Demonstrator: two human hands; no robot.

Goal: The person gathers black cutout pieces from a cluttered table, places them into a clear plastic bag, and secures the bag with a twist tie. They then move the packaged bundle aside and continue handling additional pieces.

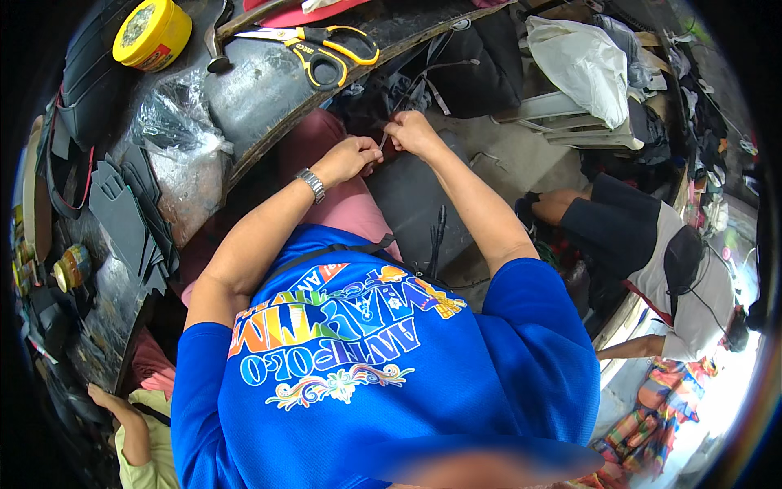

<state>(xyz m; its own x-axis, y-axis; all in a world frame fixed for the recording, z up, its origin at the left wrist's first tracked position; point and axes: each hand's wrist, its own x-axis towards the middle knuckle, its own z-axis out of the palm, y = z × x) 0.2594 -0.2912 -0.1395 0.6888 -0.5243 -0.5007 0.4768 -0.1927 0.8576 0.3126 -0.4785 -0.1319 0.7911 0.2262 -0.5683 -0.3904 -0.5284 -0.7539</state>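
My left hand [355,158], with a metal wristwatch [311,184] on its wrist, is pinched closed over my lap. Just right of it and slightly farther off, my right hand [412,133] is closed too. A thin pale strip [384,142] spans the small gap between the fingertips of both hands; its exact kind is too small to make out. Beyond the hands, black straps [432,81] lie against a dark bag-like piece [481,69]. Yellow-and-black scissors [326,50] rest on the bench at the far left, apart from both hands.
The worn dark bench [259,77] carries a hammer [217,41], a yellow tub [152,34], clear plastic [175,122] and grey cut pieces [130,212]. A white bag [582,65] sits on a pale stool [586,122]. Other people work at right [652,253] and lower left [147,440].
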